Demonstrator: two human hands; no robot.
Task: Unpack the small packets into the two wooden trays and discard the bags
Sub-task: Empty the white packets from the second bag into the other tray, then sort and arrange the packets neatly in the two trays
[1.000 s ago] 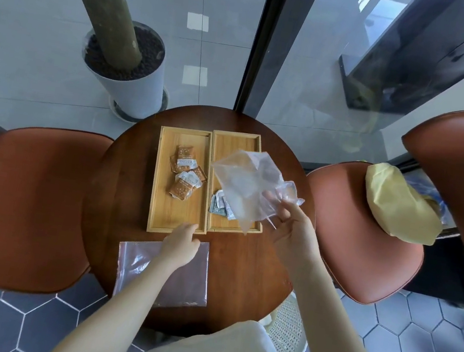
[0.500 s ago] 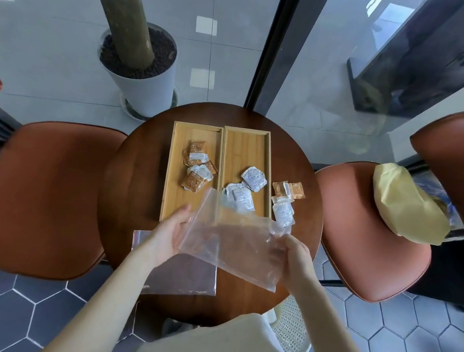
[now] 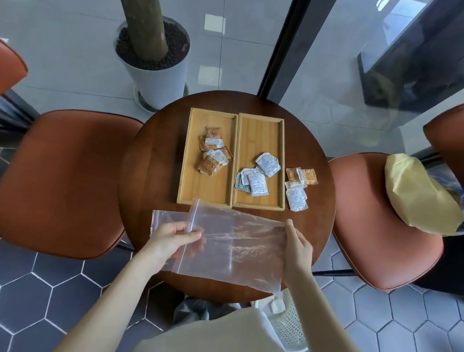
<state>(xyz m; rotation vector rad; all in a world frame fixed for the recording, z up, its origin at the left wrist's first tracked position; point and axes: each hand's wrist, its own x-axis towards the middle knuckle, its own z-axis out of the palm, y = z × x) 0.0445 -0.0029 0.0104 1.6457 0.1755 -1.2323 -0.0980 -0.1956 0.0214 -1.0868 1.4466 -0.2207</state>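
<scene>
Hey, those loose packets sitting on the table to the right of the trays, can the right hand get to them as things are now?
Probably not at once: the right hand is holding one edge of the clear bag, so it must let go first. Otherwise the way looks free; the loose packets lie on bare table just beyond it, with nothing between.

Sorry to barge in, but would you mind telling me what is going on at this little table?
A person is unpacking small packets into two wooden trays. Both hands, left hand and right hand, hold an emptied clear zip bag over the round table; another bag lies beneath it. The left tray holds mostly orange packets, the right tray white ones. A few spilled packets lie on the table right of the trays.
</scene>
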